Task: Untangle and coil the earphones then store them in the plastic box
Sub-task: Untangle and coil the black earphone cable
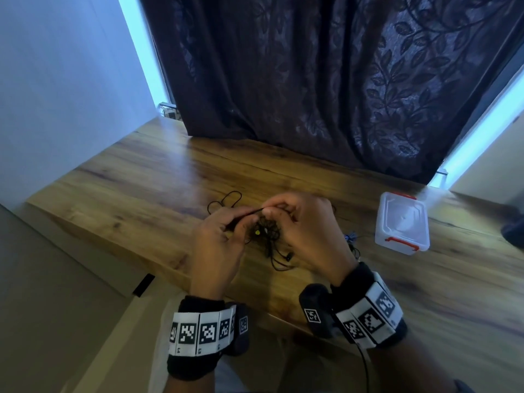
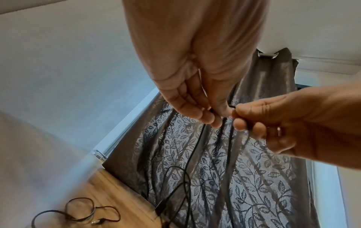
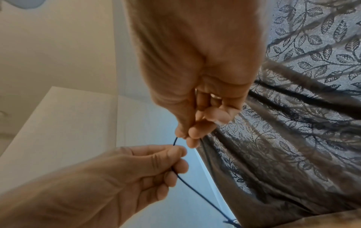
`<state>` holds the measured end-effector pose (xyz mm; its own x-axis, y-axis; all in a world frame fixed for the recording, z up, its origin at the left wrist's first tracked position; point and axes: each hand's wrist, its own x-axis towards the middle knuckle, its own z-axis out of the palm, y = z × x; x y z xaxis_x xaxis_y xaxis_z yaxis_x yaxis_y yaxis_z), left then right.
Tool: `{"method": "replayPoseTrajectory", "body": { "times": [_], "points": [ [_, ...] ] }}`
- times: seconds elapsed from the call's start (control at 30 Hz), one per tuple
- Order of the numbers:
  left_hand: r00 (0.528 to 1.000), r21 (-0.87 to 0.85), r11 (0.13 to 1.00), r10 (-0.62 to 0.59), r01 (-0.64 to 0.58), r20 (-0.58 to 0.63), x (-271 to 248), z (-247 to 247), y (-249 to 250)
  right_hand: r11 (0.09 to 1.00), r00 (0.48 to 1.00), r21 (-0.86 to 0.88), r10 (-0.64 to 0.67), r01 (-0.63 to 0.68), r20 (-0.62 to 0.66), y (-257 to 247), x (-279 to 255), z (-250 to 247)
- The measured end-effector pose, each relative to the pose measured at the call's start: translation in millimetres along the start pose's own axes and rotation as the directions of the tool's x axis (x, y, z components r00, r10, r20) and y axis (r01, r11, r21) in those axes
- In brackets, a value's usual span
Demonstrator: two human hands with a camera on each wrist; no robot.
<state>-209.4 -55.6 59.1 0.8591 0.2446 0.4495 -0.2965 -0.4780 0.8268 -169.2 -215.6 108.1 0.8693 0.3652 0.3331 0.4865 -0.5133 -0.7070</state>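
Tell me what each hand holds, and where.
Both the left hand and right hand pinch the black earphone cable, a short stretch above the tangle.

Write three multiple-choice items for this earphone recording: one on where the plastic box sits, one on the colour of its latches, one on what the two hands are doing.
1. Where is the plastic box?
A. On the table to the right of the hands
B. On the floor under the table
C. In the left hand

2. What colour are the box's latches?
A. Blue
B. Red
C. Green

3. What are the left hand and right hand doing?
A. Both lie flat on the table
B. Both pinch the black earphone cable
C. The right one lifts the box's lid

Key: 1 A, the box stands on the wooden table right of the hands; 2 B, the head view shows red clips; 3 B, all three views show fingertips closed on the cable.
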Motion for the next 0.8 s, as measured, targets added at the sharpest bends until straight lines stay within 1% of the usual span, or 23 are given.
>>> {"method": "replayPoseTrajectory", "body": {
  "times": [0.1, 0.17, 0.23, 0.33, 0.43, 0.53, 0.63, 0.67, 0.7, 0.73, 0.8],
  "points": [
    [0.999, 0.013, 0.999, -0.051, 0.051, 0.008, 0, 4, -9, 0.999, 0.997, -0.004, -0.05, 0.05, -0.057, -1, 0, -2],
    [0.989, 0.024, 0.99, -0.139, 0.138, 0.04, -1, 9, -16, 0.997, 0.989, 0.007, -0.078, 0.08, -0.127, 0, 0, -8],
    [0.971, 0.046, 0.973, -0.231, 0.228, 0.065, -4, 13, -25, 0.995, 0.974, 0.015, -0.096, 0.101, -0.203, 1, 0, -17],
    [0.953, 0.137, 0.949, -0.296, 0.285, 0.068, -9, 18, -37, 0.992, 0.945, 0.063, -0.08, 0.105, -0.317, 1, 0, -33],
    [0.947, 0.2, 0.932, -0.317, 0.304, 0.04, -11, 18, -45, 0.989, 0.901, 0.11, -0.044, 0.1, -0.431, 0, 1, -47],
    [0.955, 0.265, 0.92, -0.294, 0.29, -0.024, -11, 17, -51, 0.988, 0.846, 0.113, -0.027, 0.103, -0.532, 4, 2, -55],
    [0.959, 0.334, 0.9, -0.276, 0.281, -0.061, -11, 14, -50, 0.989, 0.806, 0.132, 0.03, 0.061, -0.592, 10, 2, -58],
    [0.961, 0.344, 0.898, -0.267, 0.275, -0.073, -11, 12, -49, 0.989, 0.802, 0.141, 0.045, 0.048, -0.595, 12, 1, -58],
    [0.963, 0.344, 0.9, -0.255, 0.269, -0.087, -11, 10, -48, 0.991, 0.814, 0.129, 0.059, 0.02, -0.577, 16, 0, -59],
    [0.966, 0.335, 0.906, -0.238, 0.258, -0.102, -10, 7, -47, 0.996, 0.845, 0.084, 0.073, -0.034, -0.53, 22, -1, -59],
    [0.972, 0.297, 0.927, -0.198, 0.228, -0.128, -9, 2, -45, 0.978, 0.928, -0.074, 0.161, -0.196, -0.335, 37, -5, -57]
  ]
}}
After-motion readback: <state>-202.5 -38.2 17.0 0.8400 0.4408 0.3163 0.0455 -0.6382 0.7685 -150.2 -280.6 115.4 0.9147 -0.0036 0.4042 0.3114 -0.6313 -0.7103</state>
